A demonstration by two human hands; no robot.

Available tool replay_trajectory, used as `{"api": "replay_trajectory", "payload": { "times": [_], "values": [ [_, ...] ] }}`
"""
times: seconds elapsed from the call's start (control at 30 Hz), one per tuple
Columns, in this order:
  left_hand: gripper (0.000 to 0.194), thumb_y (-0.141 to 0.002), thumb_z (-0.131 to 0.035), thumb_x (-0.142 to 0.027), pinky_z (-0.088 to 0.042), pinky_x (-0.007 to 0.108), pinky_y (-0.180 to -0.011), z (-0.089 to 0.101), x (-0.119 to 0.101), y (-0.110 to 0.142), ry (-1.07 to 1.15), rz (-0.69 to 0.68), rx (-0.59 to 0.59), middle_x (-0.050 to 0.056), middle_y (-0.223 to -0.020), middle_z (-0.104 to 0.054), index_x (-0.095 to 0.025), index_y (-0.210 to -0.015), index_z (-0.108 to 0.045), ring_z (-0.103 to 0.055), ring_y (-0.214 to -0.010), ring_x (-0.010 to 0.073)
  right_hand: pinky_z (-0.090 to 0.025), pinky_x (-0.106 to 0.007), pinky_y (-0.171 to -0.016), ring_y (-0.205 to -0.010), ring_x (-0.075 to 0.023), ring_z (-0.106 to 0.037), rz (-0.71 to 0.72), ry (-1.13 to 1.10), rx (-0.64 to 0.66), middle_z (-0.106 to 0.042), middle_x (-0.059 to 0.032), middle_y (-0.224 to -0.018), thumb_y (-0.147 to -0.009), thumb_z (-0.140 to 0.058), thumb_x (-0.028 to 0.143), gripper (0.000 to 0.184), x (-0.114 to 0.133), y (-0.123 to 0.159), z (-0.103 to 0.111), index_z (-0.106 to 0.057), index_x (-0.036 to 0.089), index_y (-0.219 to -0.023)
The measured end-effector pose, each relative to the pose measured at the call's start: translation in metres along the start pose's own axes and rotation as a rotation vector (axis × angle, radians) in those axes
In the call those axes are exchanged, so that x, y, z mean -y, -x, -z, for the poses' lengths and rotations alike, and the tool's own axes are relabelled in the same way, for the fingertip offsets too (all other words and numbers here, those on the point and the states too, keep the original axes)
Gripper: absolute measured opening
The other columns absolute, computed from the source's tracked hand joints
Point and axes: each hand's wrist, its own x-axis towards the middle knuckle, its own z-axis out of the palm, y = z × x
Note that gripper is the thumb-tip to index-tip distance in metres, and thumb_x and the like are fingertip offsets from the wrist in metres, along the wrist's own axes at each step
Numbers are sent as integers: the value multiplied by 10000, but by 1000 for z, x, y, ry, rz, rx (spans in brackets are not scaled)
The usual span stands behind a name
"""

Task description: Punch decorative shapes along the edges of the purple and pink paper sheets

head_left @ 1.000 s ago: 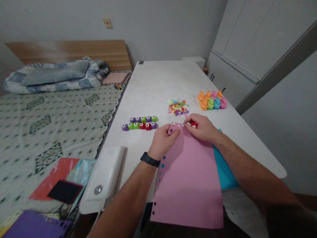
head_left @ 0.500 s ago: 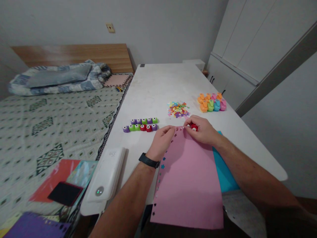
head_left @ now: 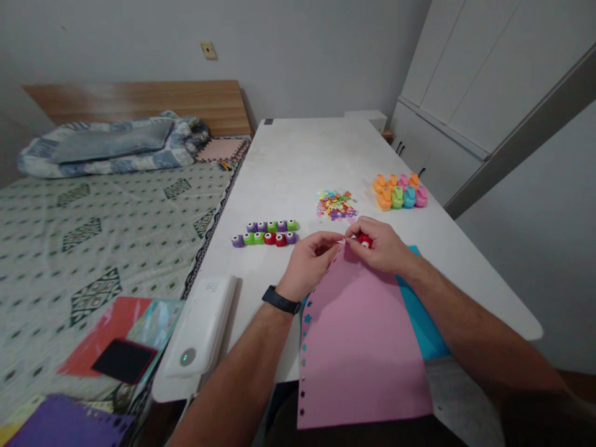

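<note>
My left hand, with a black band on its wrist, pinches the top corner of a pink paper sheet. My right hand is shut around a small red craft punch at that same corner, so the paper's tip is mostly hidden. Small star-shaped cutouts run down the sheet's left edge. A blue paper sheet lies partly beneath it on the right.
Two rows of small craft punches and a pile of colourful paper cutouts sit beyond my hands. Larger orange and pastel punches stand further right. A white device lies left, beside a bed holding papers and a black phone.
The pink sheet has pivoted, with its lower end swinging right. My hands have drawn closer together around its top corner.
</note>
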Motion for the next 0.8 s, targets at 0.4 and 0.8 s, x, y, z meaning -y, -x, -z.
{"api": "replay_trajectory", "payload": {
  "times": [0.4,0.8],
  "values": [
    [249,-834,-737,-351,-489,245,-687,3,2,2,-134,-59,-12,55,-851,-714,-126,-935,-711,-617,-746,135,-456,-331,-751,-802,-185,-607,-13,1,9,-662,-34,-858,-855,-622,164,78,4,1,-2,-663,211,-903],
    [227,-847,-709,-340,-488,259,-699,2,2,1,-158,-45,7,51,-837,-698,-129,-929,-693,-610,-741,141,-454,-340,-771,-828,-191,-609,4,1,15,-663,-38,-882,-853,-624,167,97,5,1,-2,-652,216,-932]
  ]
}}
